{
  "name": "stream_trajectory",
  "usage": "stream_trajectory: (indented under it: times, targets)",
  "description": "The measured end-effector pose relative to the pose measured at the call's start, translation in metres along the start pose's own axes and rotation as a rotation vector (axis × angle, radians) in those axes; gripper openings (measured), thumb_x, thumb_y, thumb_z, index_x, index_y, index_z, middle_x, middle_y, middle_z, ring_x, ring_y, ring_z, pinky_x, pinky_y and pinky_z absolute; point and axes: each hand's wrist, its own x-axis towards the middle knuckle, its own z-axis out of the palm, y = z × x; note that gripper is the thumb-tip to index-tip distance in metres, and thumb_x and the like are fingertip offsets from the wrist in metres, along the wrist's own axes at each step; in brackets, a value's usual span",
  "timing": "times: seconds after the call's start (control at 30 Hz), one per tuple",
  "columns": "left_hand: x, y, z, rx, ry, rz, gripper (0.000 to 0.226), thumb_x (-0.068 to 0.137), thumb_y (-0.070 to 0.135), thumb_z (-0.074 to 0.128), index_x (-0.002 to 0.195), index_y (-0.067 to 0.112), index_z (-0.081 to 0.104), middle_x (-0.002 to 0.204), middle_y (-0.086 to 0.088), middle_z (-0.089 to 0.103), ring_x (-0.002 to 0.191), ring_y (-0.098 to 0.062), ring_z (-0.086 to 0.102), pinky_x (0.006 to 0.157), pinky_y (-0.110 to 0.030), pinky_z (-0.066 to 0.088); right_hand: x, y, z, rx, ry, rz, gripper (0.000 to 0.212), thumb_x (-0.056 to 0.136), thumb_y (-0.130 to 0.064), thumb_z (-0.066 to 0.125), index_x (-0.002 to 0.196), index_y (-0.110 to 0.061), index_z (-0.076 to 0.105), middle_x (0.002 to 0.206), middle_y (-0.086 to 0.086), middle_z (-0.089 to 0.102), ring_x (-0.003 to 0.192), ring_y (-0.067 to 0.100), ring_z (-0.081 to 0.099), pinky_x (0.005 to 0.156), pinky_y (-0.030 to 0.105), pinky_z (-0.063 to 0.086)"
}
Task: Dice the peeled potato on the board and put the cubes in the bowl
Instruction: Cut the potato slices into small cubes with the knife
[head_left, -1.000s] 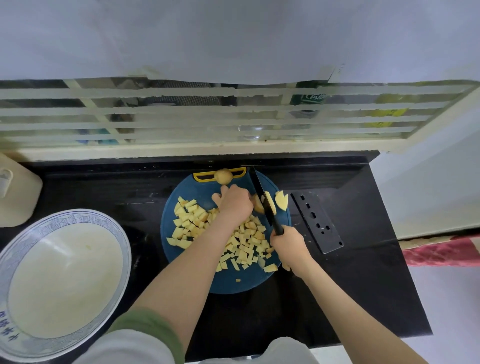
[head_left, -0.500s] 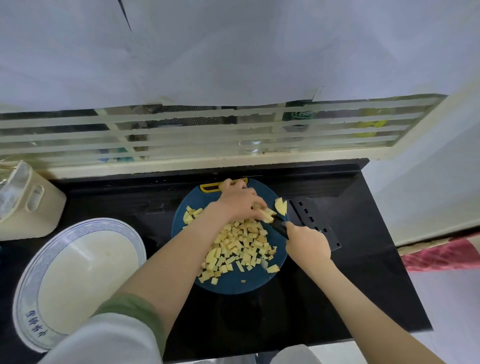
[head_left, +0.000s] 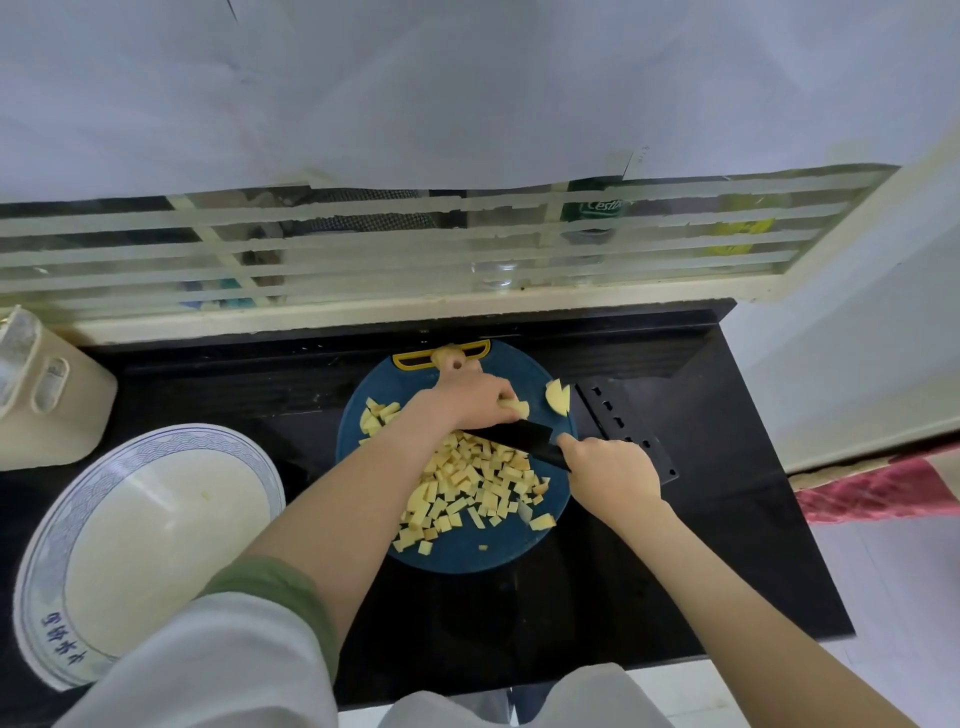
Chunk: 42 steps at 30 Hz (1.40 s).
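A potato piece (head_left: 519, 409) is pinned under the curled fingers (head_left: 500, 396) of the left hand (head_left: 462, 402). The knife (head_left: 511, 434) is clenched in the right hand (head_left: 610, 470). Dicing is in hand, and next a cut is called for just beside those fingertips. Cubes (head_left: 478, 483) are heaped on the board (head_left: 467, 558), none in the bowl (head_left: 47, 545). The blade, aimed away a second ago, is now swung crosswise.
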Motion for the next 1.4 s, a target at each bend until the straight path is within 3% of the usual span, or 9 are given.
stream_trajectory:
  times: [0.2, 0.53, 0.67, 0.8, 0.9, 0.97, 1.1, 1.23, 1.4]
  targets:
    - [0.001, -0.012, -0.003, -0.183, 0.139, -0.15, 0.023, 0.089, 0.041, 0.058, 0.11, 0.031, 0.062, 0.107, 0.006, 0.058, 0.115, -0.019, 0.037, 0.091, -0.04, 0.023, -0.003, 0.008, -0.004, 0.032, 0.0, 0.015, 0.027, 0.096, -0.014, 0.043, 0.122, -0.02, 0.047, 0.077, -0.002, 0.054, 0.062, 0.02, 0.053, 0.054, 0.029, 0.043]
    - [-0.005, -0.025, 0.008, -0.332, 0.242, -0.325, 0.032, 0.099, 0.033, 0.037, 0.097, 0.023, 0.067, 0.096, 0.001, 0.063, 0.091, -0.019, 0.049, 0.081, -0.036, 0.023, -0.023, 0.041, 0.004, 0.095, 0.003, 0.012, 0.029, 0.095, -0.024, 0.046, 0.124, -0.027, 0.051, 0.09, -0.002, 0.067, 0.073, 0.019, 0.06, 0.059, 0.027, 0.039]
    - [-0.007, -0.024, 0.015, -0.383, 0.166, -0.375, 0.038, 0.1, 0.042, 0.033, 0.073, 0.025, 0.053, 0.083, 0.001, 0.057, 0.092, -0.022, 0.055, 0.08, -0.037, 0.025, -0.024, 0.048, 0.008, 0.207, -0.025, 0.0, 0.02, 0.095, -0.024, 0.048, 0.112, -0.026, 0.057, 0.087, -0.005, 0.066, 0.074, 0.018, 0.061, 0.057, 0.024, 0.036]
    - [0.001, -0.028, 0.016, -0.642, 0.142, -0.471, 0.047, 0.101, 0.041, 0.024, 0.103, 0.016, 0.065, 0.107, -0.003, 0.06, 0.109, -0.024, 0.051, 0.096, -0.042, 0.024, -0.029, 0.049, 0.017, 0.365, -0.039, 0.065, 0.012, 0.095, -0.024, 0.048, 0.089, -0.028, 0.058, 0.074, -0.005, 0.065, 0.067, 0.015, 0.06, 0.059, 0.025, 0.042]
    - [0.005, -0.038, 0.022, -0.752, 0.149, -0.491, 0.045, 0.1, 0.041, 0.029, 0.103, 0.013, 0.064, 0.103, -0.002, 0.061, 0.105, -0.024, 0.052, 0.101, -0.04, 0.026, -0.032, 0.048, 0.024, 0.473, -0.049, 0.146, 0.014, 0.096, -0.021, 0.049, 0.087, -0.026, 0.058, 0.073, -0.004, 0.064, 0.066, 0.014, 0.059, 0.057, 0.024, 0.041]
    - [0.005, -0.035, 0.022, -0.613, 0.131, -0.474, 0.04, 0.096, 0.048, 0.035, 0.098, 0.018, 0.061, 0.098, 0.0, 0.058, 0.095, -0.021, 0.048, 0.09, -0.039, 0.025, -0.029, 0.046, 0.028, 0.53, -0.028, 0.233, 0.013, 0.096, -0.02, 0.048, 0.09, -0.024, 0.058, 0.073, -0.003, 0.063, 0.064, 0.015, 0.058, 0.054, 0.025, 0.039]
    - [0.011, -0.019, 0.02, -0.268, 0.077, -0.45, 0.059, 0.083, 0.069, 0.041, 0.109, 0.021, 0.061, 0.106, -0.001, 0.061, 0.11, -0.025, 0.049, 0.091, -0.043, 0.027, -0.016, 0.037, 0.03, 0.636, 0.035, 0.423, 0.012, 0.094, -0.015, 0.045, 0.09, -0.021, 0.055, 0.073, 0.001, 0.061, 0.064, 0.019, 0.057, 0.055, 0.031, 0.044]
    - [0.019, -0.008, 0.024, -0.08, 0.089, -0.434, 0.047, 0.088, 0.057, 0.046, 0.113, 0.018, 0.055, 0.112, -0.002, 0.057, 0.115, -0.024, 0.043, 0.092, -0.041, 0.025, -0.004, 0.033, 0.03, 0.761, 0.06, 0.528, 0.013, 0.093, -0.013, 0.046, 0.095, -0.013, 0.059, 0.076, 0.007, 0.063, 0.069, 0.026, 0.061, 0.064, 0.039, 0.054]
    - [0.021, -0.006, 0.019, -0.021, 0.075, -0.399, 0.02, 0.093, 0.038, 0.046, 0.095, 0.019, 0.053, 0.077, 0.003, 0.045, 0.091, -0.02, 0.04, 0.087, -0.037, 0.025, 0.002, 0.031, 0.034, 0.748, -0.001, 0.515, 0.013, 0.094, -0.015, 0.047, 0.095, -0.015, 0.059, 0.077, 0.006, 0.062, 0.067, 0.023, 0.06, 0.056, 0.032, 0.048]
